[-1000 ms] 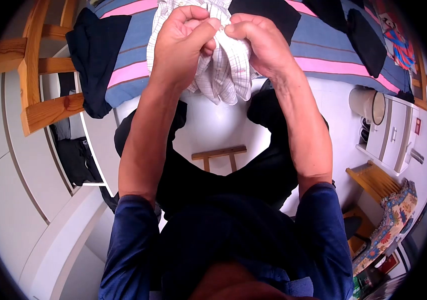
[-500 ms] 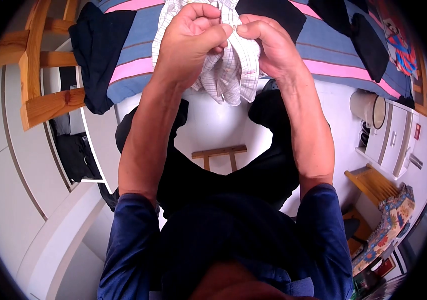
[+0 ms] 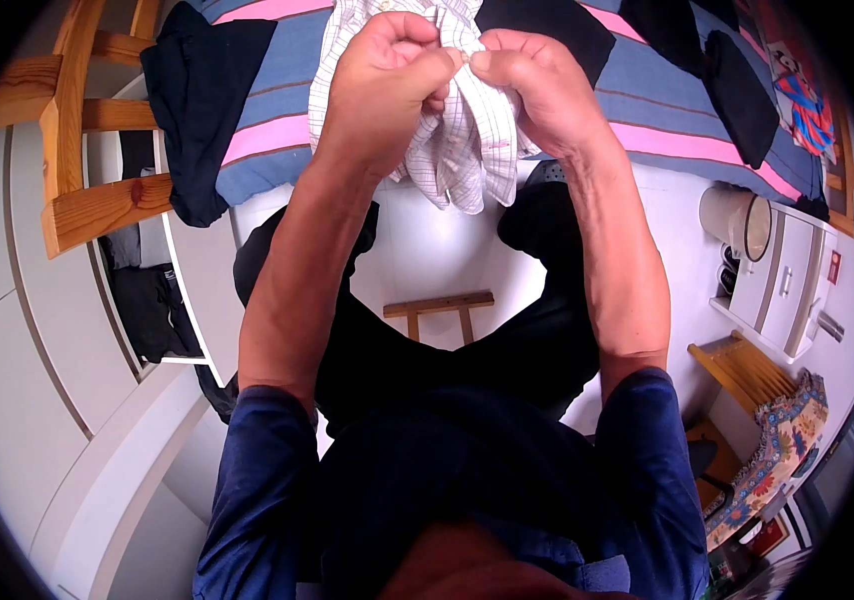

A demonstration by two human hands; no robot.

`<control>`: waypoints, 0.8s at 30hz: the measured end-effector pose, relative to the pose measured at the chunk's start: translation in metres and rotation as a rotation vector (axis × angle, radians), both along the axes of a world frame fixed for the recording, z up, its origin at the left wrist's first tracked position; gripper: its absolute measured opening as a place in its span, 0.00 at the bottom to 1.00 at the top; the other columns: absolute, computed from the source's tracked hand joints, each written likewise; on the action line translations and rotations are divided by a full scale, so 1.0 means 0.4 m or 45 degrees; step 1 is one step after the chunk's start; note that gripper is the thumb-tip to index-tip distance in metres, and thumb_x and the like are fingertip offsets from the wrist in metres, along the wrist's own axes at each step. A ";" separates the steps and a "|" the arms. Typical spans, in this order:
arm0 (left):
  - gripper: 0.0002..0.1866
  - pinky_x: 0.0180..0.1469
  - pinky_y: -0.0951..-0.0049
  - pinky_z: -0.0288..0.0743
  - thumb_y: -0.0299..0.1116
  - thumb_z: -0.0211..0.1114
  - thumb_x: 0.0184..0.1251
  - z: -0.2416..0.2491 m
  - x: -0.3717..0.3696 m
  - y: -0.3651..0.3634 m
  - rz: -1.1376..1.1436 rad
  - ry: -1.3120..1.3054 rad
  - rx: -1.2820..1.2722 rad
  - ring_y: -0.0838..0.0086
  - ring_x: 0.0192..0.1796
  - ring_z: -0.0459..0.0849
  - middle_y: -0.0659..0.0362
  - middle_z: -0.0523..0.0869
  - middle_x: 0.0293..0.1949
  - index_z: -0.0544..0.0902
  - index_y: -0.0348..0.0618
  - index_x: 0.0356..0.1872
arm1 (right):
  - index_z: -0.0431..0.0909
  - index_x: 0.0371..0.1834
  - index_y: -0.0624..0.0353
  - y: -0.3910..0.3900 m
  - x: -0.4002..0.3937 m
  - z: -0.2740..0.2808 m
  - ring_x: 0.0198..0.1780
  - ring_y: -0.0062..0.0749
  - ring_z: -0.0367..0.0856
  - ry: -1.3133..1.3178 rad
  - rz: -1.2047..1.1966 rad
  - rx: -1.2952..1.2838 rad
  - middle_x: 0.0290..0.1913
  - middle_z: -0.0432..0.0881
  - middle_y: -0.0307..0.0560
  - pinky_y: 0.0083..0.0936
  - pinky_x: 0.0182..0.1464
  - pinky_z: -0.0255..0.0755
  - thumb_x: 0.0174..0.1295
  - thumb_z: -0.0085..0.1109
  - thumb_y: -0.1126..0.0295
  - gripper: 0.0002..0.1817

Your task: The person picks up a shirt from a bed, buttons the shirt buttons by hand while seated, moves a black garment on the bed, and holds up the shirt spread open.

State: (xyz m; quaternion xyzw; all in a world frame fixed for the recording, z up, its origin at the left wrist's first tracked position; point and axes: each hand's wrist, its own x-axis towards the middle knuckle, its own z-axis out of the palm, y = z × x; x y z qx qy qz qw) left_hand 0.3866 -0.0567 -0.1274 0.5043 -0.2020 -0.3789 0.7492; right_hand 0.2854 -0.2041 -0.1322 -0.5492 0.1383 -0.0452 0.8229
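Observation:
A white checked shirt (image 3: 462, 155) hangs from both hands over the near edge of the striped bed (image 3: 272, 105). My left hand (image 3: 382, 85) pinches its cloth at the top centre, thumb and fingers closed. Close beside it, my right hand (image 3: 537, 80) also grips the shirt, its thumb tip almost touching the left thumb. A small spot, perhaps a button, shows between the thumbs, too small to make out. The fingertips are partly hidden behind the cloth.
Dark garments lie on the bed at the left (image 3: 202, 110), behind the shirt and at the right (image 3: 737, 95). A wooden bed frame (image 3: 67, 120) stands left, above an open drawer with dark clothes (image 3: 152, 310). At right are a bin (image 3: 732, 220) and a white cabinet (image 3: 777, 280).
Both hands have stayed closed on the shirt, with only slight shifts of the fingers and thumbs. The view has moved very slightly.

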 end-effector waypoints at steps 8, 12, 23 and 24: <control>0.12 0.28 0.79 0.63 0.16 0.60 0.67 -0.029 0.007 -0.004 0.029 0.216 -0.063 0.83 0.25 0.70 0.62 0.76 0.29 0.72 0.35 0.49 | 0.80 0.35 0.64 0.017 0.003 0.013 0.28 0.16 0.72 -0.193 -0.293 -1.274 0.28 0.78 0.36 0.19 0.32 0.68 0.58 0.61 0.72 0.06; 0.13 0.29 0.79 0.67 0.17 0.61 0.66 -0.025 0.009 -0.003 -0.002 0.184 -0.031 0.82 0.25 0.73 0.61 0.77 0.29 0.71 0.35 0.50 | 0.80 0.33 0.64 0.023 0.004 0.011 0.28 0.17 0.72 -0.305 -0.375 -1.365 0.27 0.78 0.38 0.19 0.32 0.68 0.57 0.62 0.73 0.06; 0.17 0.36 0.78 0.82 0.21 0.68 0.63 -0.018 0.014 -0.001 -0.013 0.010 0.061 0.76 0.35 0.86 0.55 0.84 0.35 0.72 0.34 0.49 | 0.80 0.27 0.63 0.037 -0.005 0.002 0.26 0.33 0.79 -0.217 -0.465 -1.319 0.24 0.80 0.48 0.29 0.31 0.72 0.51 0.63 0.69 0.08; 0.17 0.36 0.78 0.82 0.21 0.68 0.63 -0.022 0.013 -0.002 -0.011 0.011 0.059 0.76 0.35 0.86 0.55 0.84 0.35 0.72 0.34 0.49 | 0.80 0.27 0.63 0.038 -0.002 -0.002 0.26 0.33 0.79 -0.219 -0.463 -1.320 0.24 0.80 0.48 0.29 0.31 0.72 0.51 0.63 0.69 0.08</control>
